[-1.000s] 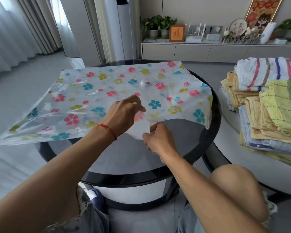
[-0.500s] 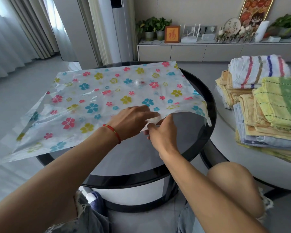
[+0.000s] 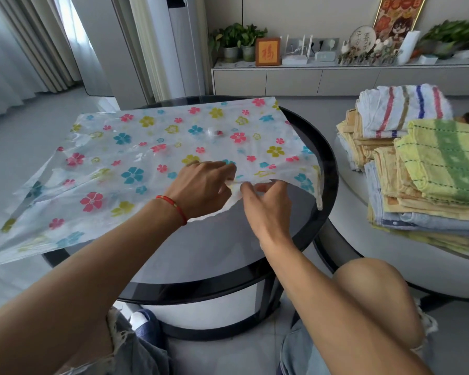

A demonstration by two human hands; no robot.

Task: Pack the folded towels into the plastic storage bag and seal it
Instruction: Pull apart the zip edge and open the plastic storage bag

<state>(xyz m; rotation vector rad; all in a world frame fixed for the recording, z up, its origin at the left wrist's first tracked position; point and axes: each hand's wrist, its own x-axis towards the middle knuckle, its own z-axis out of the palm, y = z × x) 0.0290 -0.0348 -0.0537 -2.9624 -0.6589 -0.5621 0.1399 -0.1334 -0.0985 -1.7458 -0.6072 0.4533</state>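
Both forearms reach in from the bottom of the frame and meet at centre. The left hand (image 3: 202, 189), a red cord bracelet (image 3: 173, 208) on its wrist, lies knuckles-up with its fingers curled onto the near edge of the bag (image 3: 152, 147). The right hand (image 3: 266, 204) faces it, fingers bent, pinching the same edge just beside the left fingertips; both hands grip the bag's rim.

The bag is thin, glossy, see-through plastic printed with pink, blue and yellow flowers. It lies flat across the round, dark glass table (image 3: 255, 269), its left part hanging past the rim toward the frame's left. A small round valve (image 3: 214, 132) sits near its middle, and a white slider (image 3: 319, 203) hangs at its right corner.

At the right of the frame, the folded towels (image 3: 417, 169) are stacked on a pale round table (image 3: 390, 255), well apart from the bag: soft terry in yellow, green, blue, and white with coloured stripes.
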